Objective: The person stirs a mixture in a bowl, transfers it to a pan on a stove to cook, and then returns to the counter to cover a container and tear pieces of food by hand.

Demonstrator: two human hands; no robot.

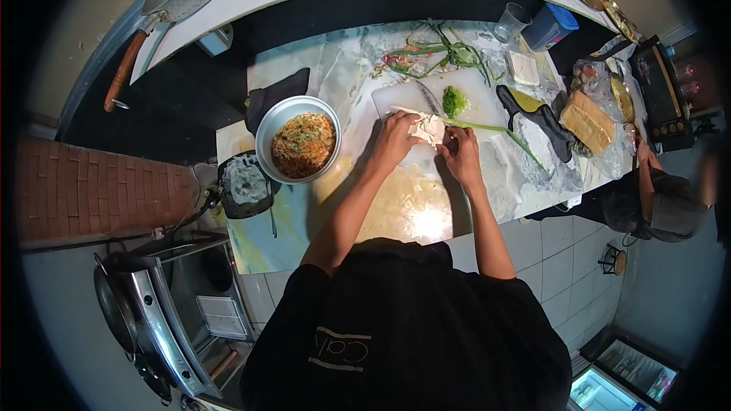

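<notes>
Between both hands is a crumpled, cream-coloured piece point(428, 129), thin and paper-like; its exact kind is unclear. My left hand point(394, 141) grips its left side with closed fingers, and my right hand point(459, 152) pinches its right edge. Both are over the near part of a white cutting board point(483, 95). A knife blade point(429, 96) lies on the board just beyond the piece. Right of the blade sits a small heap of chopped green onion point(454, 102). One long green onion stalk point(499, 129) runs rightward from near my right hand.
A metal bowl point(262, 141) of rice-like food with green bits stands at left. Onion trimmings point(457, 53) lie at the back, near a glass point(512, 21) and blue-lidded container point(560, 19). A wrapped yellowish block point(587, 123) is at right; another person point(655, 194) stands beyond.
</notes>
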